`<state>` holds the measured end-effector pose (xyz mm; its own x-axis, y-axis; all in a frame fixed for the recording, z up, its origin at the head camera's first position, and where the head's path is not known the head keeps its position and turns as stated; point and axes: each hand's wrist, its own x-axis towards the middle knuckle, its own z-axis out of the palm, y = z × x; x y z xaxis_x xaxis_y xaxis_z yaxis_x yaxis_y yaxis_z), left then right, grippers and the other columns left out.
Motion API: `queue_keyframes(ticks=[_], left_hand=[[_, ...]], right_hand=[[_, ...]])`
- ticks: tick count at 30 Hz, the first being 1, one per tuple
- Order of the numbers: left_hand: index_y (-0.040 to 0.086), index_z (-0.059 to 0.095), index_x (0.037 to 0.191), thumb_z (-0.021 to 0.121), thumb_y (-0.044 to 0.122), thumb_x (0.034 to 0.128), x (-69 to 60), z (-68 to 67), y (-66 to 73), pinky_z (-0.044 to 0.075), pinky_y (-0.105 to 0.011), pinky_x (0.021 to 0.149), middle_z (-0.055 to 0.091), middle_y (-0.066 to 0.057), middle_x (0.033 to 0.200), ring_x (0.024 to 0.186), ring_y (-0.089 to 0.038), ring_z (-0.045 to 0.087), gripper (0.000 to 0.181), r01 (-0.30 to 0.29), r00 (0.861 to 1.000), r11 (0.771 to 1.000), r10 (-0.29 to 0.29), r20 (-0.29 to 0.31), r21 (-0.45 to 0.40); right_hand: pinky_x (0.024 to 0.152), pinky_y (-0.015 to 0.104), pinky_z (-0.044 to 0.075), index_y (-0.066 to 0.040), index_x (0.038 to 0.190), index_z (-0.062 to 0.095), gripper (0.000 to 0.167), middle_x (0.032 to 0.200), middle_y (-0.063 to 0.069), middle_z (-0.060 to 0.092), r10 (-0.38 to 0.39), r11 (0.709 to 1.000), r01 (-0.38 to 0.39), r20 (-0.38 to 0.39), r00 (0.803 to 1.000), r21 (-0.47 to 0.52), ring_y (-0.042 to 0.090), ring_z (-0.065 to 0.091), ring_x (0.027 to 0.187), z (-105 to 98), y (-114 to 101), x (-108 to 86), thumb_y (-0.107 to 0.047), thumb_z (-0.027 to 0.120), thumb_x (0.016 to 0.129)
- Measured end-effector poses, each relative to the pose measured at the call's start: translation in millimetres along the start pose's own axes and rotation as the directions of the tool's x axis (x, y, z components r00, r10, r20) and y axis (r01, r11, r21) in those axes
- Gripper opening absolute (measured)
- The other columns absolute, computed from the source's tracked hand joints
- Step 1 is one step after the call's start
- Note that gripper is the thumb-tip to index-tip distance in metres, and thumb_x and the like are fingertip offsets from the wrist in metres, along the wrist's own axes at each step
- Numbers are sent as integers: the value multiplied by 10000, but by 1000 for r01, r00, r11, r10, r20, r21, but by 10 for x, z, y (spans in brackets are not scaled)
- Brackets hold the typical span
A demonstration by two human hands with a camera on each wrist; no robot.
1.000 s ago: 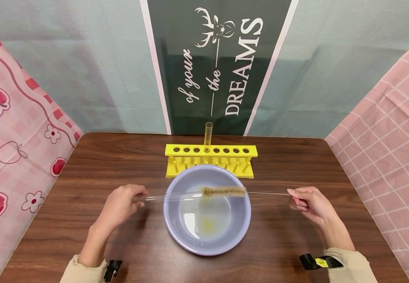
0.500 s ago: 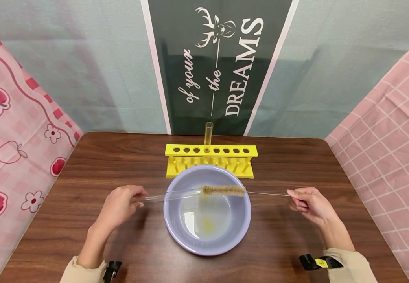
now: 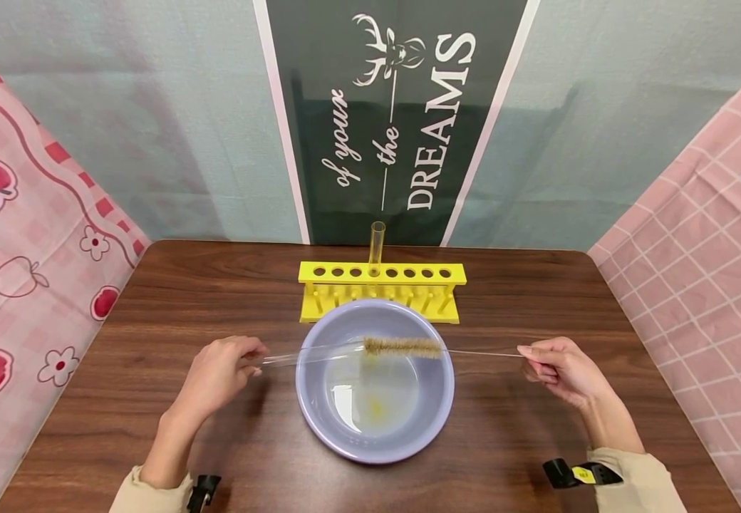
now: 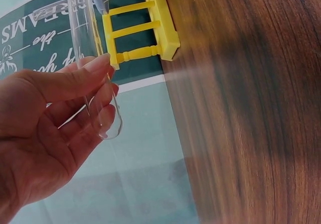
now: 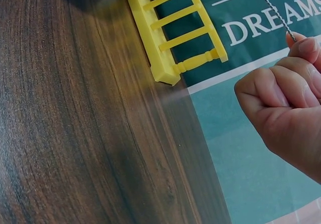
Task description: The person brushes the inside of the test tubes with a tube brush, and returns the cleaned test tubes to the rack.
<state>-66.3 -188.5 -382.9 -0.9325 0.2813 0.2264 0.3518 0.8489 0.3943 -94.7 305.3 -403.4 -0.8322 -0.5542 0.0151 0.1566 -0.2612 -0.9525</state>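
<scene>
Brown table [image 3: 184, 285]: left hand [image 3: 216, 367] grips clear tube [image 3: 313, 354], right hand [image 3: 566, 370] pinches brush [image 3: 402, 347]; poses near-identical over past second, brush and tube still roughly in line, seemingly little advance

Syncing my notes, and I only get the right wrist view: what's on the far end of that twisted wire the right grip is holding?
Observer: In the head view, the wire runs into a tan bristle brush.

Operator: Copy. Other side: what's the left grip on? Can't see it from here.

Observer: Left wrist view shows the left grip holding a clear tube near its rounded end.
</scene>
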Motion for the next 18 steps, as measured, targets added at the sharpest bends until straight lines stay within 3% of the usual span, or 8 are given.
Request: queue_keyframes(ticks=[9,18], left_hand=[[102,669,798,776,-63,606,-1,-1,2,470,-392,602,651,-15,770,710,-203,626,275,-24,1000,1000,24,-6,-9],[97,668,807,751,-95,603,17,-6,-1,470,-386,608,647,-5,764,708,-191,621,292,-80,996,997,81,-32,5]], right_hand=[[448,338,115,10,598,393,361,528,77,200,1,999,1,31,1000,-52,187,136,443,-22,-25,-1,136,277,916],[484,366,176,-24,593,360,358,533,88,191,21,993,-21,-6,1000,-119,205,126,433,-22,-68,26,122,314,917]])
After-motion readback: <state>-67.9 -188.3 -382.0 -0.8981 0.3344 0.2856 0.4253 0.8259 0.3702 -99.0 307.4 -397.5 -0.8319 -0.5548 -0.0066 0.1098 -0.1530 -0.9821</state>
